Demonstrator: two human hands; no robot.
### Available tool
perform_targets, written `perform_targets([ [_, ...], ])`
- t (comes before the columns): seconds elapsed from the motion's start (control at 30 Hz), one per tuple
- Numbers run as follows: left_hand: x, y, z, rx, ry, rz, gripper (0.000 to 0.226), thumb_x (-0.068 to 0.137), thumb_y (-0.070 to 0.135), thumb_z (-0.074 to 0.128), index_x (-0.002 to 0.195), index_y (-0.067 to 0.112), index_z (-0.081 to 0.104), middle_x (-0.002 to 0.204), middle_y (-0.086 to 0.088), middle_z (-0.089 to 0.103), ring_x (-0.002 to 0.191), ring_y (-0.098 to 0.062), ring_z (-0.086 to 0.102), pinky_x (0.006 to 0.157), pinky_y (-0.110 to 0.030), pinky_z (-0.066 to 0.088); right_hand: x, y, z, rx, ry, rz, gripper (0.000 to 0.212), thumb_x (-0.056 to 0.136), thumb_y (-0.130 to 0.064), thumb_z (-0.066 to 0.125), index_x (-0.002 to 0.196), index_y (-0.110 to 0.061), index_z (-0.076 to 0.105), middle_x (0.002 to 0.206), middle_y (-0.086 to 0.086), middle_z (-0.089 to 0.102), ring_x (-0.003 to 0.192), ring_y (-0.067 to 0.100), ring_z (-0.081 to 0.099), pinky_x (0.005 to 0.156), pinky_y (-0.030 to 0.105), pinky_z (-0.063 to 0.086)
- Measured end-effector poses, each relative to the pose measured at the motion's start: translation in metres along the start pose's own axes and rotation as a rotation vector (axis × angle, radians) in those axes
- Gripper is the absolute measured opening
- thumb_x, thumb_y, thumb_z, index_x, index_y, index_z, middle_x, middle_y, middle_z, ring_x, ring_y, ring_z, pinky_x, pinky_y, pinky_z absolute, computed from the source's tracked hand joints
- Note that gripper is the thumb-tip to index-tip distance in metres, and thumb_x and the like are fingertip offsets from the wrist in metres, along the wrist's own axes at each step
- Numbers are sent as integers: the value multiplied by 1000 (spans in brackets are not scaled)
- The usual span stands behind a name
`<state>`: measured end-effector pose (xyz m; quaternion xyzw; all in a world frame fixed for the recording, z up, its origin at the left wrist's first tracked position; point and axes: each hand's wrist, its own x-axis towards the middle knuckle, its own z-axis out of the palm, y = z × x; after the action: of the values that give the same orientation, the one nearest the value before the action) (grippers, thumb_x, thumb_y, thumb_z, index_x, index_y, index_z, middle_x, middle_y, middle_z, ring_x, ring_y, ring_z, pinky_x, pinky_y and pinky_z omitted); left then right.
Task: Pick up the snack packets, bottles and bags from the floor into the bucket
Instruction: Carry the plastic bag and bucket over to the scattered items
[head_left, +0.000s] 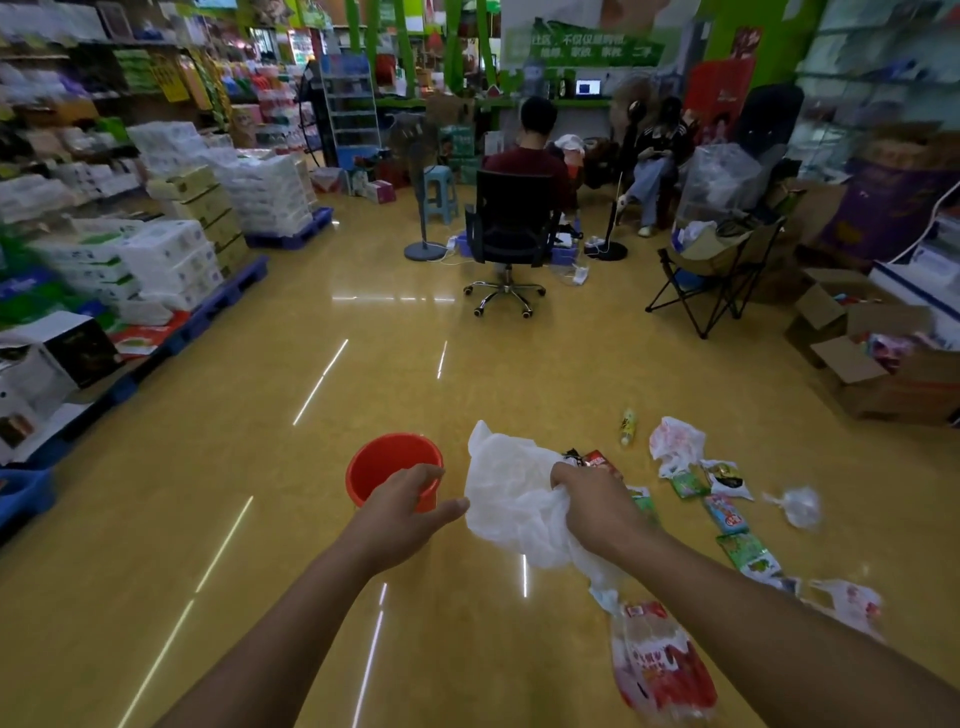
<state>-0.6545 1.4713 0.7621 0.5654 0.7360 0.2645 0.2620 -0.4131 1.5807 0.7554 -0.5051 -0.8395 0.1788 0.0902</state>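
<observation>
Nearest the person, at five o'clock, a red packet (662, 660) lies flat on the floor (260, 519). It looks slick and crinkly, best pinched by an edge.

Both arms reach forward, nearly level. The right hand (592, 501) has its fingers (563, 480) curled tight into a bunched fold of a white bag (511, 499), which hangs just right of the bucket (384, 460), at its three o'clock. I judge the bag to be almost weightless, soft and slippery. A fistful of gathered film is the right hold, since a loose corner would slide out.

The left hand (410, 506) is spread, thumb out towards the bag, and holds nothing. It hovers over the bucket's near rim at six o'clock, and I cannot tell whether it touches.

Green packets (748, 553) trail off at the right hand's four o'clock. Beyond them are a small clear bag (797, 506), a crumpled bag (675, 441) and, farthest, a yellow bottle (628, 426) at the bucket's two o'clock. The bottle is stiff and would be gripped round its body.
</observation>
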Motion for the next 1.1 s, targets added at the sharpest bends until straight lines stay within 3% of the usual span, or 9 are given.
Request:
perform_targets([
  [0.37,99,-25,-31,-27,-19,-22,71,77,64,65,135,28,48,135,6,53,117,-14,54,95,-43,51,101,-13,6,-40,-20,6,33,78,2,40,95,-21,55,84,5,59,77,25,55,49,27,27],
  [0.53,136,-35,-42,-32,-30,-34,67,76,65,65,131,30,50,130,8,54,114,-14,54,91,-43,54,147,-12,12,-24,-36,16,31,78,1,38,94,-20,53,84,3,59,76,24,56,55,33,36],
  [0.67,175,-47,-46,-4,-25,-65,85,63,82,58,133,34,48,130,9,54,116,-15,55,90,-43,54,194,-8,18,12,-64,0,28,78,-1,38,91,-20,53,84,5,60,76,24,58,60,34,43],
  [0.77,214,-52,-44,30,-29,-91,92,61,85,56,138,37,41,136,6,51,119,-17,54,92,-44,54,235,-4,23,20,-85,-22,27,80,-2,40,91,-23,52,87,4,59,78,23,57,62,33,42],
  [0.93,286,-45,-37,50,-91,-74,96,67,73,67,148,47,22,153,4,32,133,-20,41,104,-45,44,306,5,25,82,-120,-48,30,78,2,39,92,-19,55,86,5,60,76,24,58,59,32,41],
  [1.1,356,-41,-26,24,-101,-67,116,56,82,69,149,49,7,161,8,13,143,-18,25,110,-45,37,370,12,27,123,-187,-96,30,79,0,40,95,-19,56,90,6,62,80,25,59,63,33,47],
])
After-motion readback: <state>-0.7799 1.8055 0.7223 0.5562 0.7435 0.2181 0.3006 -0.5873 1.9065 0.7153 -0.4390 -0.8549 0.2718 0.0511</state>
